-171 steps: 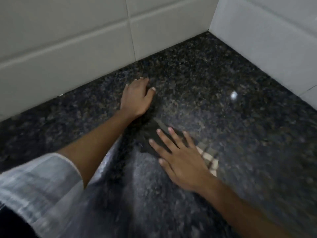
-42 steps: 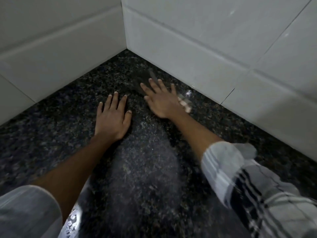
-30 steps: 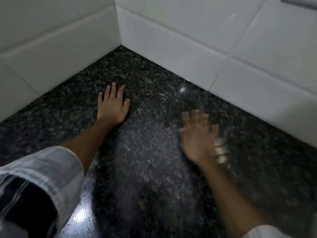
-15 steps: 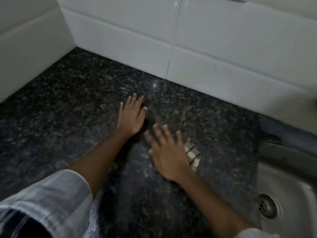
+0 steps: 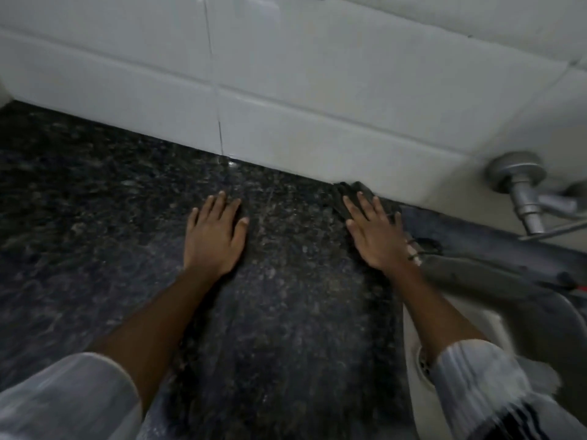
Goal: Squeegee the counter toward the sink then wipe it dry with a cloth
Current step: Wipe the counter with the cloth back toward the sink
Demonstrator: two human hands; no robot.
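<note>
My left hand (image 5: 214, 239) lies flat on the dark speckled granite counter (image 5: 286, 328), fingers slightly apart, with nothing under it. My right hand (image 5: 376, 239) presses flat on a dark cloth (image 5: 349, 192) at the counter's back right, by the wall and next to the sink (image 5: 470, 274). The cloth's dark end sticks out beyond my fingertips, and a lighter checked bit shows by my wrist. No squeegee is in view.
White wall tiles (image 5: 286, 90) run along the back of the counter. A metal tap (image 5: 521, 192) comes out of the wall above the sink at the right. The sink drain (image 5: 424, 365) shows beside my right sleeve.
My right hand has slid the cloth from mid-counter to the back right, up to the wall beside the sink. The view has swung right, so the tap and more of the sink show.
</note>
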